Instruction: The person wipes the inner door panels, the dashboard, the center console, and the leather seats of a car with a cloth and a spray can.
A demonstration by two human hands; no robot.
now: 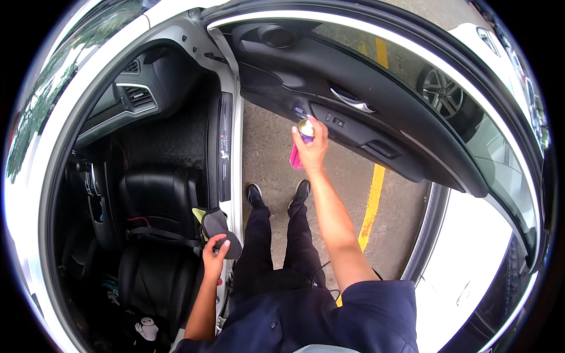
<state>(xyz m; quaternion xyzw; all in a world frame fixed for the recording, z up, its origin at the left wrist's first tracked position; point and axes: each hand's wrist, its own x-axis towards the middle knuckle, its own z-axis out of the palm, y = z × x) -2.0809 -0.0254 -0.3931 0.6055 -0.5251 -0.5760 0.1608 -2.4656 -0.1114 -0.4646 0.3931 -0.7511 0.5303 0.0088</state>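
Note:
In my right hand (314,143) is a pink and purple aerosol can (296,154), its top pointing at the lower inner panel of the open car door (300,77). The index finger rests at the can's nozzle. My left hand (215,256) pinches a dark grey cloth or pad (216,223) with a yellow-green edge, held beside the door sill (225,145). A chrome door handle (353,101) and a window switch (338,122) are on the door panel near the can.
To my left lie a black leather seat (156,203) and the dashboard with an air vent (140,97). My feet stand on concrete (273,154) between the sill and door. A yellow line (372,207) runs along the ground. Another car's wheel (443,92) shows through the door window.

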